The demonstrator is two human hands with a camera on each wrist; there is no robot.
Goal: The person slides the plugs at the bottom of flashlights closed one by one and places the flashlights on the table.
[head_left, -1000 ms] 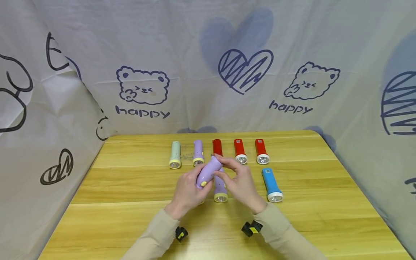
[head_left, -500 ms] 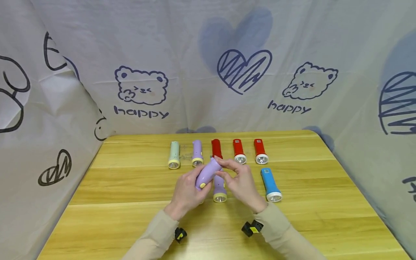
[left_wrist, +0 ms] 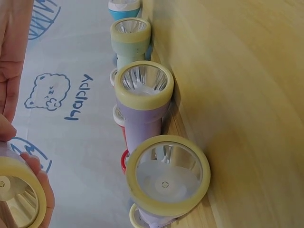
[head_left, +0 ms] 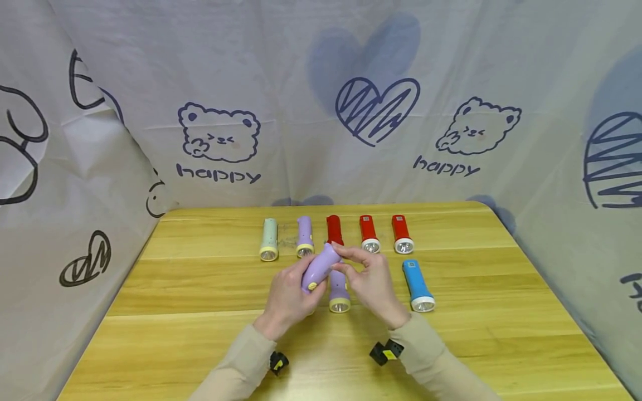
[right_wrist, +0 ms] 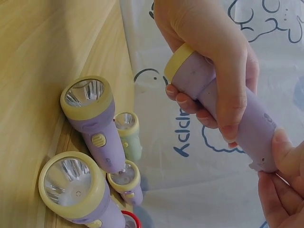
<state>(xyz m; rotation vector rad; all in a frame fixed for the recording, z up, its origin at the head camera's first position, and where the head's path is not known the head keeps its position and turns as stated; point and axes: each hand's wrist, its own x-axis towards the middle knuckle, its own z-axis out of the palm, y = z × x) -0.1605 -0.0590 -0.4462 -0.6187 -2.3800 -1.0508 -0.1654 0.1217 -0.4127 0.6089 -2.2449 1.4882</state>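
A purple flashlight with a yellow switch is held tilted above the table. My left hand grips it around the body near its yellow-rimmed head, which shows in the right wrist view. My right hand pinches the tail end between thumb and fingers; in the right wrist view these fingertips sit right at the end cap. Below the hands a second purple flashlight lies on the table, partly covered. Another purple one and a pale green one stand out in the left wrist view but are mostly hidden in the head view.
Along the back of the wooden table lie a pale green flashlight, a purple one and three red ones, the rightmost red flashlight among them. A blue flashlight lies to the right. A printed curtain hangs behind.
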